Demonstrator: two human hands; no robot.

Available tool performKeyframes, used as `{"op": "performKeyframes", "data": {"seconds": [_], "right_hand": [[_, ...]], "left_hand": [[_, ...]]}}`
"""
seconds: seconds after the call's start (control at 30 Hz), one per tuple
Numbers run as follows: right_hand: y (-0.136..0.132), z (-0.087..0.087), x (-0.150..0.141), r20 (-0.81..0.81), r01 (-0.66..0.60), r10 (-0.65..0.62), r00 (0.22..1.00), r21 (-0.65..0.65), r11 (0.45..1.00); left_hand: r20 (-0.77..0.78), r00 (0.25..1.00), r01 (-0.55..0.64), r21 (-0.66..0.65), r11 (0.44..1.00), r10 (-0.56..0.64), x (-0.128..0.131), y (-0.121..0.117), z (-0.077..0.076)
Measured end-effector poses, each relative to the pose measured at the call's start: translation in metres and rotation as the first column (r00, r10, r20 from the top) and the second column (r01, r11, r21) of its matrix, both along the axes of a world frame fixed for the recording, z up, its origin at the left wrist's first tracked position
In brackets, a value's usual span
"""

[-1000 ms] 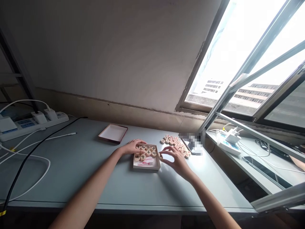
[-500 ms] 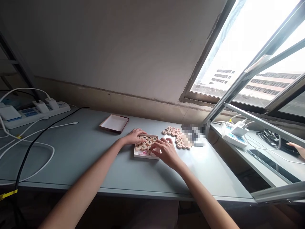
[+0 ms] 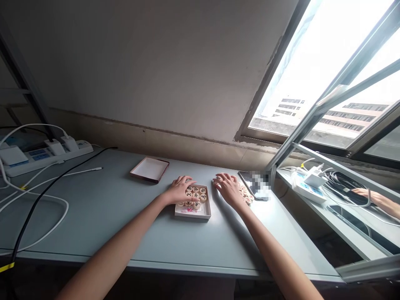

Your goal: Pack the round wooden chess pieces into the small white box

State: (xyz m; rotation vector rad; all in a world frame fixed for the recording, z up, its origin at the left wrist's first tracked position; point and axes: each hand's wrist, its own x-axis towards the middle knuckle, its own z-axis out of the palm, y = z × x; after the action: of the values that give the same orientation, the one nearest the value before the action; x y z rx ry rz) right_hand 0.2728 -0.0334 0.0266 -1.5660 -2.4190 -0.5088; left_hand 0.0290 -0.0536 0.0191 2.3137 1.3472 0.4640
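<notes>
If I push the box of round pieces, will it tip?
Probably not: the box is low and wide, so should slide. The pieces, lying flat, might shift into the gap on its near side. It looks thin-walled and may bend.

The round pieces look like smooth wood, their box like matt card. The table is smooth and faintly glossy.

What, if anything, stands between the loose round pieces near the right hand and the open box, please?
Nothing visible, apart from the right hand itself, which partly covers the loose round pieces, and the low right wall of the open box. The left hand is over the opposite side.
</notes>
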Motion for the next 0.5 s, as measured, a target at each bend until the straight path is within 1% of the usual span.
{"op": "performKeyframes", "data": {"seconds": [0.07, 0.13, 0.23, 0.3, 0.37, 0.5], "right_hand": [[-0.011, -0.001, 0.001, -0.050, 0.003, -0.003, 0.999, 0.001, 1.000], [-0.026, 0.004, 0.000, -0.143, -0.016, 0.012, 0.990, -0.027, 0.999], [-0.052, 0.018, -0.006, -0.306, -0.132, 0.101, 0.947, -0.084, 0.988], [-0.069, 0.026, -0.015, -0.380, -0.216, 0.159, 0.911, -0.112, 0.970], [-0.082, 0.029, -0.024, -0.388, -0.247, 0.174, 0.905, -0.148, 0.957], [-0.094, 0.026, -0.039, -0.249, -0.187, 0.135, 0.959, -0.199, 0.962]], "left_hand": [[0.005, 1.000, 0.021, 0.006, 1.000, -0.021, -0.001, -0.001, 0.000], [0.007, 0.999, 0.039, 0.012, 0.999, -0.040, -0.002, -0.001, 0.000], [0.011, 0.999, 0.046, -0.004, 0.999, -0.046, -0.002, 0.002, -0.001], [0.030, 0.998, 0.056, -0.019, 0.998, -0.056, -0.002, 0.004, -0.003], [0.055, 0.996, 0.067, -0.024, 0.997, -0.065, -0.003, 0.006, -0.004], [0.068, 0.995, 0.076, -0.023, 0.997, -0.074, -0.004, 0.005, -0.005]]}}
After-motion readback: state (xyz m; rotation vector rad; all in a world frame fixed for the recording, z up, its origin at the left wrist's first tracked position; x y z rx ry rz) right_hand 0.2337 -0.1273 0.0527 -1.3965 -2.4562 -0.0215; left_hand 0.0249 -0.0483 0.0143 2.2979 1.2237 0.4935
